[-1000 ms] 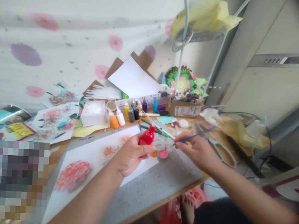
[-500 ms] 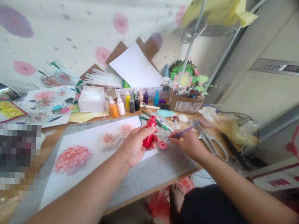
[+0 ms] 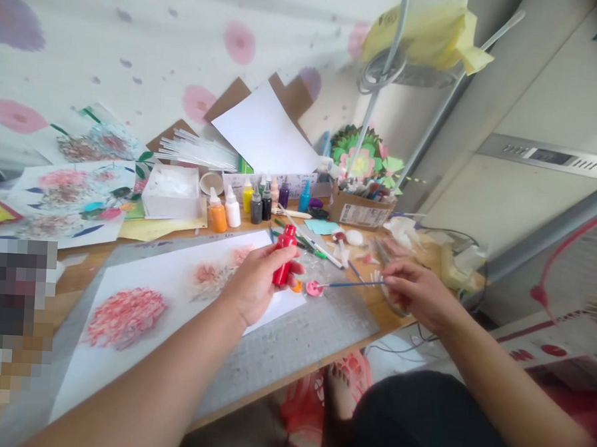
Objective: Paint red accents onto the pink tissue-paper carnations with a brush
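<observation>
Holding a small red plastic bottle (image 3: 288,239) in the left hand (image 3: 255,279) while the right hand (image 3: 418,288) points a slim blue-handled brush (image 3: 358,285) at a round pink patch of paint (image 3: 314,289).

The left grip is wrapped firmly round the bottle, which leans slightly above the white sheet of paper (image 3: 95,366) near its right end; the right grip pinches the far end of the brush between thumb and fingers, the brush lying nearly level, its tip at the pink patch. A small orange patch of paint (image 3: 297,287) sits just beside the pink one. The sheet, bearing a large pink-red flower (image 3: 126,316) at its left, lies on a grey cutting mat (image 3: 328,328) on the wooden tabletop (image 3: 102,248). An orange squeeze bottle (image 3: 217,215) and a white squeeze bottle (image 3: 232,212) stand behind.
</observation>
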Tool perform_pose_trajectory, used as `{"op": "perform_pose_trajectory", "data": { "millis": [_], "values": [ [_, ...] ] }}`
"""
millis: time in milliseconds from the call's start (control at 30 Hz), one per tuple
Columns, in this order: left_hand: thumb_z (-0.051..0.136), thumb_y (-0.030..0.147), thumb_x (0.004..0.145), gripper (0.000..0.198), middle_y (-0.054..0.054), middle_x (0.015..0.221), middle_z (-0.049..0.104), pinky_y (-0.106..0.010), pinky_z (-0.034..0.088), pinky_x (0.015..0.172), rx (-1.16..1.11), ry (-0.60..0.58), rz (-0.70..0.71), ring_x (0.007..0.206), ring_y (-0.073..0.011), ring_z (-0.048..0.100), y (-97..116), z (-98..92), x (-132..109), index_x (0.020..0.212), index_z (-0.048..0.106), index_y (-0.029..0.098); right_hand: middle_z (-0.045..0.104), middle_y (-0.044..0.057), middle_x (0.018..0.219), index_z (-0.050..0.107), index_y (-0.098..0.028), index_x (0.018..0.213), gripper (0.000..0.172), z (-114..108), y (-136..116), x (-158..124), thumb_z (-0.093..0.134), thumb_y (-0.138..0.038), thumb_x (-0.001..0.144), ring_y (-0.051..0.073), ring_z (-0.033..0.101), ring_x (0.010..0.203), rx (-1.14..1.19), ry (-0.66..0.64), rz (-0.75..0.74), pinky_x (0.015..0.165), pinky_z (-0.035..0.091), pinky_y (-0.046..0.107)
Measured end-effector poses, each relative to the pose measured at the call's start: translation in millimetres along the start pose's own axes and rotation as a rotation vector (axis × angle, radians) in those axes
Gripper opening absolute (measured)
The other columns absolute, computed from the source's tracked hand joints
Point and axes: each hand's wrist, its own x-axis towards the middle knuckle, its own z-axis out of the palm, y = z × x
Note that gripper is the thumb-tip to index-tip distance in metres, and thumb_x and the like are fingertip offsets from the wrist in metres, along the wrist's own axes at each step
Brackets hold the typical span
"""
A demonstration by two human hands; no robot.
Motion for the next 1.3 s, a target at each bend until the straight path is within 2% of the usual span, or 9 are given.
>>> {"op": "perform_pose_trajectory", "data": {
  "millis": [100,200,433,700,833,933,1000,1167,1300],
  "values": [
    [0.069,0.035,0.073,0.028,-0.006,0.069,0.064,-0.022,0.037,0.056,0.015,-0.007,-0.005,0.059,-0.0116,0.055,0.2,1.9,-0.2,0.086,0.061,0.011,0.054,-0.002,0.058,0.058,-0.019,0.083,0.03,-12.5,5.7,-5.5,0.07,-0.041,0.066,0.01,0.047,0.046,-0.09,-0.018,0.034,0.042,0.037,0.025],
    [0.069,0.036,0.072,0.03,-0.006,0.068,0.064,-0.024,0.037,0.057,0.045,-0.007,-0.012,0.056,-0.0111,0.054,-0.2,3.4,-0.8,0.086,0.061,0.011,0.056,-0.001,0.059,0.061,-0.018,0.084,0.028,-15.7,9.1,-7.0,0.069,-0.037,0.065,0.012,0.051,0.05,-0.214,-0.041,0.015,0.047,0.042,0.026],
    [0.07,0.037,0.071,0.031,-0.006,0.071,0.066,-0.025,0.039,0.059,0.115,-0.007,-0.023,0.057,-0.0115,0.054,-2.9,5.3,-2.0,0.084,0.06,0.011,0.063,0.0,0.07,0.069,-0.021,0.083,0.019,-17.3,12.8,-2.7,0.063,-0.021,0.065,0.014,0.054,0.059,-0.547,-0.095,-0.165,0.059,0.044,0.029],
    [0.067,0.039,0.074,0.031,-0.008,0.073,0.066,-0.025,0.037,0.056,0.193,-0.046,-0.069,0.057,-0.0119,0.054,-9.7,6.1,-1.8,0.084,0.059,0.011,0.065,0.002,0.076,0.069,-0.021,0.079,0.013,-19.5,10.9,-3.1,0.065,-0.02,0.067,0.015,0.057,0.063,-0.732,-0.139,-0.302,0.062,0.045,0.028],
    [0.068,0.039,0.073,0.03,-0.008,0.071,0.066,-0.024,0.036,0.053,0.204,-0.062,-0.062,0.055,-0.0112,0.053,-10.2,7.1,-2.0,0.083,0.06,0.011,0.067,0.006,0.086,0.068,-0.02,0.092,0.022,-22.9,9.1,8.2,0.06,-0.033,0.077,0.018,0.06,0.072,-0.795,-0.02,-0.303,0.068,0.047,0.032],
    [0.067,0.038,0.073,0.03,-0.007,0.07,0.065,-0.023,0.035,0.05,0.219,-0.101,-0.056,0.05,-0.0097,0.05,-8.9,8.8,-3.5,0.081,0.059,0.011,0.065,0.011,0.106,0.066,-0.018,0.102,0.027,-24.4,8.3,32.6,0.054,-0.035,0.084,0.024,0.059,0.096,-0.859,0.09,-0.288,0.082,0.046,0.04],
    [0.065,0.038,0.074,0.029,-0.007,0.07,0.065,-0.023,0.034,0.05,0.237,-0.13,-0.052,0.048,-0.0086,0.048,-7.5,10.1,-5.3,0.082,0.058,0.01,0.062,0.011,0.113,0.064,-0.017,0.104,0.027,-21.8,8.9,51.4,0.058,-0.033,0.083,0.025,0.054,0.107,-0.909,0.074,-0.282,0.09,0.043,0.044],
    [0.061,0.037,0.076,0.029,-0.007,0.072,0.064,-0.023,0.035,0.049,0.294,-0.19,-0.022,0.049,-0.0079,0.046,-2.7,13.1,-12.4,0.084,0.058,0.009,0.06,0.007,0.11,0.06,-0.017,0.104,0.024,-8.2,12.1,79.0,0.053,-0.035,0.089,0.018,0.058,0.096,-0.975,-0.003,-0.249,0.084,0.048,0.04],
    [0.06,0.038,0.077,0.028,-0.006,0.073,0.064,-0.023,0.036,0.049,0.358,-0.224,0.005,0.049,-0.0088,0.046,-0.3,16.1,-18.1,0.084,0.056,0.011,0.063,0.006,0.097,0.061,-0.015,0.097,0.022,-2.1,-4.3,69.4,0.056,-0.034,0.087,0.017,0.06,0.086,-0.898,0.073,-0.261,0.078,0.05,0.038]
  ]
}}
